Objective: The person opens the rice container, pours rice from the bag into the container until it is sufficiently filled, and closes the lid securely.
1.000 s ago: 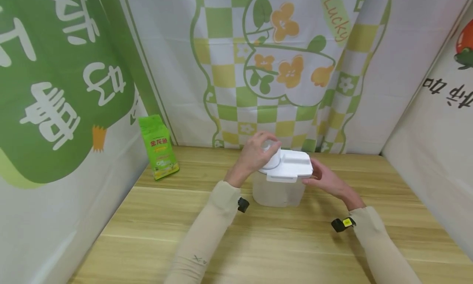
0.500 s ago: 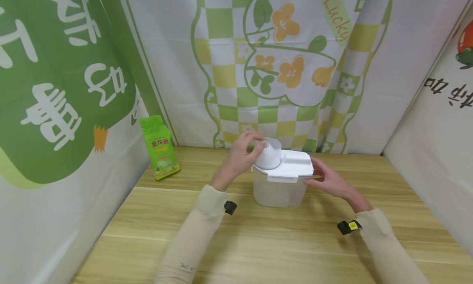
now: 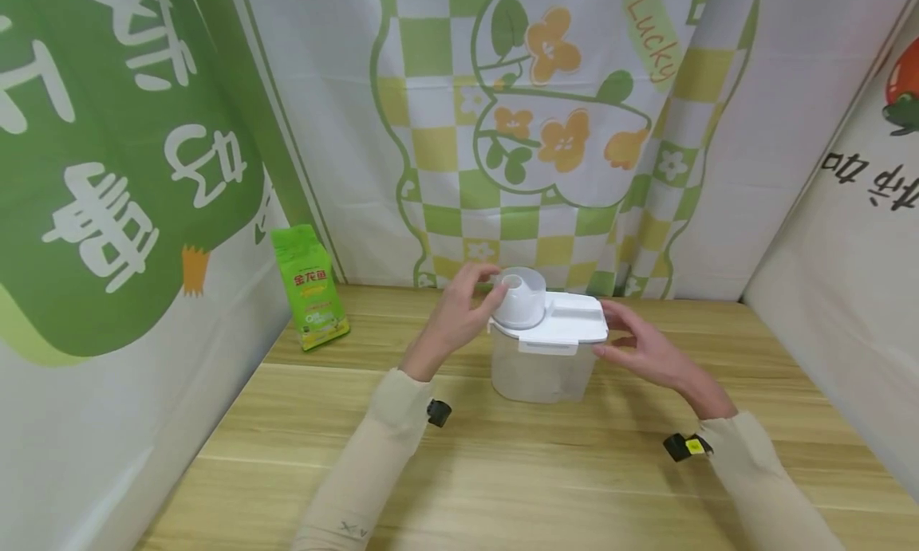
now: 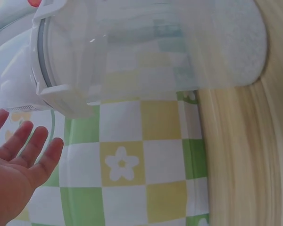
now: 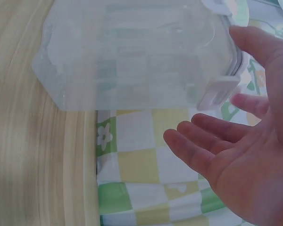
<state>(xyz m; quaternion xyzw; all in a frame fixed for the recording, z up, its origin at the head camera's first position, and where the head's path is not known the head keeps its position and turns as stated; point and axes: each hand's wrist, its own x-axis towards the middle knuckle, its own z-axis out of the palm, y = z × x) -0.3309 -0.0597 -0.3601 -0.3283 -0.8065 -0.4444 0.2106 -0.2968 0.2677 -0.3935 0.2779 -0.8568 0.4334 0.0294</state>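
Observation:
A clear plastic storage container with a white lid stands upright on the table. An upturned translucent measuring cup sits on the lid's left part. My left hand is beside the cup, fingers loosely bent; in the left wrist view that hand has spread fingers and grips nothing. At the lid's right end is my right hand. In the right wrist view, the thumb of this hand lies at the lid edge and its other fingers extend past a side clip. Whether the thumb touches is unclear.
A green packet stands at the table's back left, near the left wall hanging. A checked curtain hangs behind the wooden table. The container's bottom looks whitish and grainy; its contents are unclear.
My left hand has come off the top of the measuring cup and moved left to its side. The right hand has shifted slightly right and its fingers have loosened. The container has stayed put.

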